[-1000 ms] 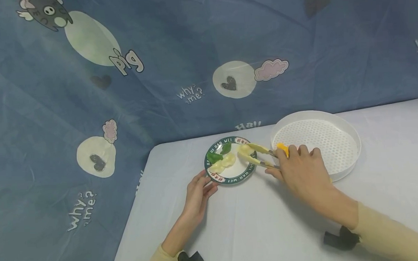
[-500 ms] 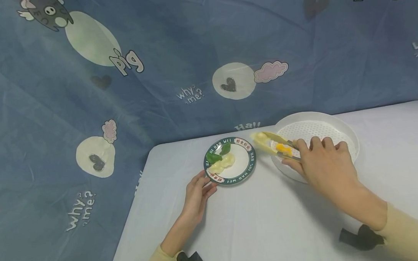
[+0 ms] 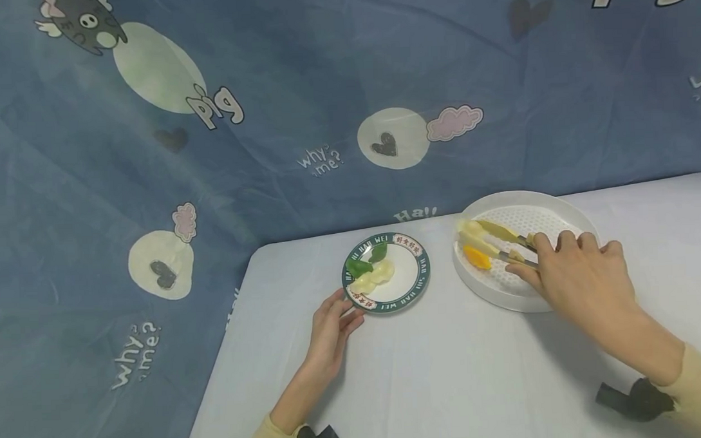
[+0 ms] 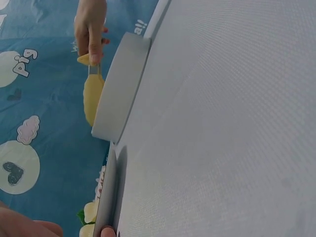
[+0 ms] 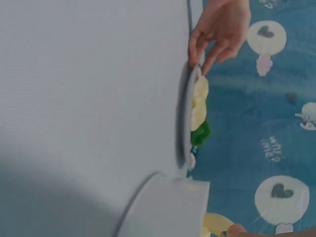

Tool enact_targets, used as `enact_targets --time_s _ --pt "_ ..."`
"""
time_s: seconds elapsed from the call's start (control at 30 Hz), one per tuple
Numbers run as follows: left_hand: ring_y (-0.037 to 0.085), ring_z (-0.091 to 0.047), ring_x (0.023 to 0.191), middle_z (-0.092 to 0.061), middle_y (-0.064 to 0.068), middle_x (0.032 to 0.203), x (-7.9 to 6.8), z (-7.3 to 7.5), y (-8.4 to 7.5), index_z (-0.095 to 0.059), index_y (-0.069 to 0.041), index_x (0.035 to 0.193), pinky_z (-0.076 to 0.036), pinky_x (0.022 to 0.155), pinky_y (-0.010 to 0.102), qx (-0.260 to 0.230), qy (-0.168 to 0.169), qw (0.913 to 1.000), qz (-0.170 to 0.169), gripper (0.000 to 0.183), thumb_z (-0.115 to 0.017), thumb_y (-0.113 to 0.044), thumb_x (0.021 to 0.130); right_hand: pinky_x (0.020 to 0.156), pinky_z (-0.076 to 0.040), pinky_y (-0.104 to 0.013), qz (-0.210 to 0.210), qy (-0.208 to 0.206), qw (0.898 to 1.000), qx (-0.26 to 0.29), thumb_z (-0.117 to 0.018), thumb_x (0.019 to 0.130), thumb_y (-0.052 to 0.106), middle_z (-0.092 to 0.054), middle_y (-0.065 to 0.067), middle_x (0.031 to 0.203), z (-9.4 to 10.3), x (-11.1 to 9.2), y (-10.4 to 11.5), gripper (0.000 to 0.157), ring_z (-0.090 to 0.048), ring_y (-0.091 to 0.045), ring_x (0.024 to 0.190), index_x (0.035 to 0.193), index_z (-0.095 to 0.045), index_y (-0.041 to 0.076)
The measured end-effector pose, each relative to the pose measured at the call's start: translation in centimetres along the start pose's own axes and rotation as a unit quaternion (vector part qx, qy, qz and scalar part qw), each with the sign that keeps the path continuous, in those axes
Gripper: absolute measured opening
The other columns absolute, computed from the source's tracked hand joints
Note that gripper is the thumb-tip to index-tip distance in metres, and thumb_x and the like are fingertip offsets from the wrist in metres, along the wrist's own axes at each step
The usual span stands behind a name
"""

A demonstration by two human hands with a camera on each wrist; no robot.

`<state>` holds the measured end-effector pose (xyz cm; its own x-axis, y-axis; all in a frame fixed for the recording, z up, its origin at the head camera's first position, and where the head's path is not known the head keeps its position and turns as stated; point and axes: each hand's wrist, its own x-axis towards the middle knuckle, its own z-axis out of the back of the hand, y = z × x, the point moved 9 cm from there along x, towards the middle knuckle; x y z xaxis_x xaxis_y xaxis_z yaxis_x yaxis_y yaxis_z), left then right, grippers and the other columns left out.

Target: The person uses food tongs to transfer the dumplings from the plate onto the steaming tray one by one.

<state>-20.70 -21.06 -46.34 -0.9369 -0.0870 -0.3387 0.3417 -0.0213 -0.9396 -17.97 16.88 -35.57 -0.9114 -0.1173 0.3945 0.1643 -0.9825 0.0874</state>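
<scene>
My left hand (image 3: 327,332) pinches the near-left rim of a small plate (image 3: 406,268) with a green lettered border. Pale yellow dumpling-like pieces (image 3: 372,277) and green leafy pieces (image 3: 359,267) lie on its left half. My right hand (image 3: 587,275) grips yellow-tipped tongs (image 3: 498,230) over a round white perforated tray (image 3: 530,220). Between the tong tips is a pale yellow piece (image 3: 471,228), partly hidden by them. Just below the tips, an orange piece (image 3: 477,258) lies in the tray. In the left wrist view, the tray's wall (image 4: 121,89) hides its inside.
Plate and tray stand apart on a white-covered table (image 3: 437,370), the tray to the right. A blue printed cloth (image 3: 299,85) hangs behind and to the left. Dark wrist cameras (image 3: 635,399) sit at both sleeves.
My right hand has carried the tongs and the pale yellow piece rightward, from the plate's right side to above the tray. My left hand has stayed at the plate's rim.
</scene>
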Motion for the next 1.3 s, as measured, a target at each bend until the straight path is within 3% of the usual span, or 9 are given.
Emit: enact_targets --time_s 0.7,0.93,1.3 --pt "0.018 -0.066 0.118 -0.048 0.025 0.15 0.1 0.0 0.1 -0.027 0.005 0.166 -0.066 0.105 0.023 -0.003 0.0 1.0 -0.004 0.067 -0.046 -0.014 0.104 0.045 -0.033 -0.043 -0.007 0.006 1.0 0.005 -0.075 0.095 0.05 -0.046 -0.015 0.063 -1.5 -0.6 -1.6 0.053 -0.047 -0.037 0.058 0.089 -0.053 0.003" --pt "0.019 -0.066 0.118 -0.049 0.026 0.149 0.0 0.0 0.1 -0.027 0.005 0.166 -0.066 0.106 0.023 -0.004 0.0 1.0 -0.005 0.066 -0.046 -0.015 0.105 0.046 -0.033 -0.043 -0.015 0.014 1.0 0.004 -0.076 0.094 0.052 -0.05 -0.02 0.067 -1.7 -0.7 -1.8 0.06 -0.051 -0.04 0.062 0.102 -0.061 -0.006" --pt "0.017 -0.066 0.115 -0.05 0.025 0.146 0.0 0.0 0.1 -0.028 0.005 0.166 -0.066 0.105 0.022 -0.004 0.0 1.0 -0.002 0.065 -0.045 -0.014 0.105 0.046 -0.032 -0.043 -0.02 0.004 1.0 0.0 -0.075 0.094 0.053 -0.047 -0.02 0.066 -1.4 -0.6 -2.0 0.062 -0.049 -0.04 0.061 0.09 -0.056 -0.007"
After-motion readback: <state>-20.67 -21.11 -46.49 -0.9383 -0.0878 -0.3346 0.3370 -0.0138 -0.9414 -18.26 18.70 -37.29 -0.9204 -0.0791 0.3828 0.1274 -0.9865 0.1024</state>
